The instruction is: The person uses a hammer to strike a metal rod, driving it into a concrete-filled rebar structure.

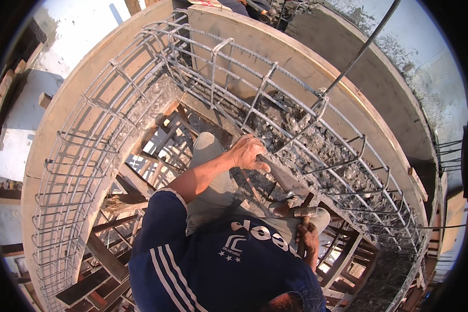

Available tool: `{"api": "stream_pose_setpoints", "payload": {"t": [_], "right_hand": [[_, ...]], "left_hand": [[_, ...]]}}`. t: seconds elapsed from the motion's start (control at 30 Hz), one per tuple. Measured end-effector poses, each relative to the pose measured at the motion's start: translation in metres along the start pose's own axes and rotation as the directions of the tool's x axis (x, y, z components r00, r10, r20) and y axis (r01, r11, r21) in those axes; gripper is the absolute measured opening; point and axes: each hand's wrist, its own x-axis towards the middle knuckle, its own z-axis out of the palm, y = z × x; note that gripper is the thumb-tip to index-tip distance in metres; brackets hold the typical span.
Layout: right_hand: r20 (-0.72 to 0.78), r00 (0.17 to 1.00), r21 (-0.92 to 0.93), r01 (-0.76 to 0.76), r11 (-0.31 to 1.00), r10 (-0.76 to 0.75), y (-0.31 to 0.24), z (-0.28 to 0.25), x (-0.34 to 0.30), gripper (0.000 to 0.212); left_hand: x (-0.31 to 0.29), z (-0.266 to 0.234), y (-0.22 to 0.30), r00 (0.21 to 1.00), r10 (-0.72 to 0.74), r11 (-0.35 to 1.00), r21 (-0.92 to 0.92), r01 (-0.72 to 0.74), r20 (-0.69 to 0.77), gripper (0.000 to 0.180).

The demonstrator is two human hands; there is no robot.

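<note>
My left hand (248,153) is closed over the upper end of a narrow wooden board (283,177). That board lies along the inner edge of the beam formwork, beside the steel rebar cage (265,83). Lower and to the right, my right hand (309,237) grips a hammer (304,211) by its handle, close under the metal head. The hammer is near my knee, apart from the board. Grey broken rubble or rough concrete (317,140) fills the bottom of the cage on the right.
A second rebar cage (83,140) runs down the left inside a plywood form wall (47,135). Below me, wooden props and planks (106,255) cross the opening. One long bar (364,49) juts up at the upper right. Part of another person (260,8) shows at the top.
</note>
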Motion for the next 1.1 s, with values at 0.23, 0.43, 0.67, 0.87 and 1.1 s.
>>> {"api": "stream_pose_setpoints", "payload": {"t": [0.23,0.43,0.67,0.87,1.1], "right_hand": [[0.036,0.999,-0.059,0.031,0.998,-0.029,0.004,-0.004,-0.001,0.023],[0.026,0.995,-0.141,0.096,0.985,-0.093,-0.013,0.008,-0.014,0.019],[0.117,0.956,-0.063,0.276,0.959,-0.268,-0.08,0.039,-0.054,0.018],[0.187,0.842,-0.01,0.517,0.856,-0.506,-0.156,0.051,-0.087,0.026],[0.096,0.588,0.139,0.791,0.596,-0.803,-0.25,0.057,-0.145,0.031]], "left_hand": [[0.037,0.005,0.101,0.993,0.092,0.981,-0.162,-0.102,-0.07,0.081],[0.048,-0.048,0.109,0.925,-0.12,0.884,-0.462,-0.066,-0.361,0.077],[0.039,-0.153,0.084,0.772,-0.309,0.61,-0.739,-0.287,-0.555,0.076],[0.053,-0.198,0.085,0.787,-0.266,0.657,-0.702,-0.274,-0.556,0.08],[0.077,-0.158,0.027,0.827,-0.186,0.664,-0.689,-0.292,-0.531,0.079]]}}
